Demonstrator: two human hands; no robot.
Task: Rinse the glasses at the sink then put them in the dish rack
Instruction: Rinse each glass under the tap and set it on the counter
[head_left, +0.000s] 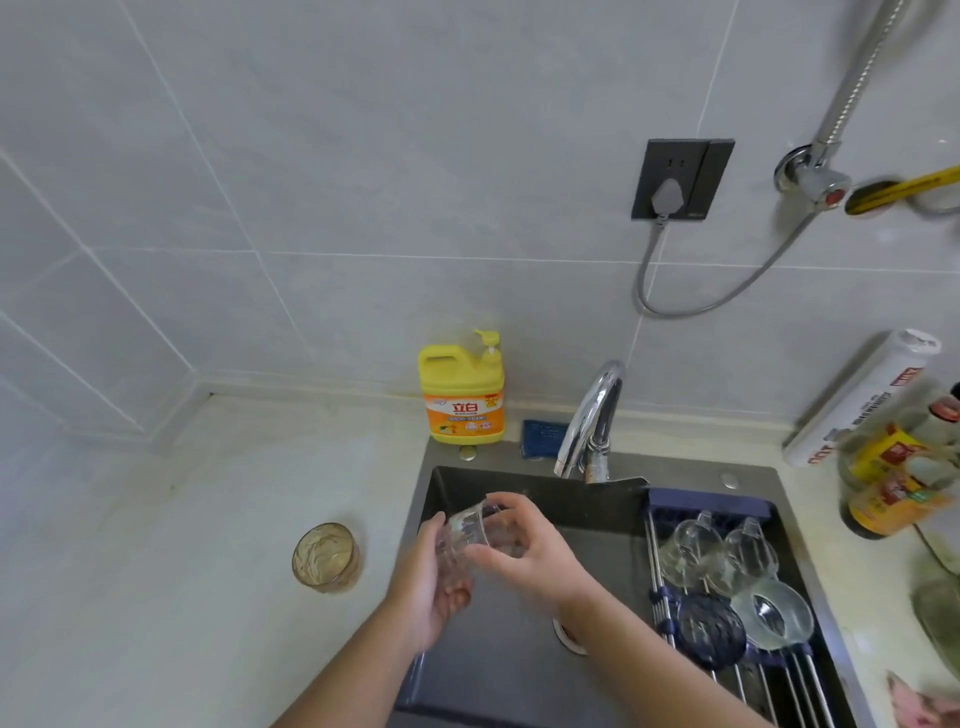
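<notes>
I hold a clear glass (470, 530) tilted over the dark sink (519, 670), left of the chrome tap (592, 415). My left hand (434, 587) cups it from below and my right hand (524, 551) grips it from above and the right. No water stream shows. An amber glass (326, 557) stands upright on the counter to the left of the sink. The dish rack (769, 670) spans the sink's right side and carries two clear glasses (719, 551) lying down, a clear bowl (776, 613) and a dark blue glass (710, 629).
A yellow detergent bottle (461, 397) stands behind the sink, with a dark sponge (540, 439) beside the tap. Sauce bottles (893, 473) and a white roll (862, 397) crowd the right counter. A wall socket (680, 179) with a plugged cord sits above the tap.
</notes>
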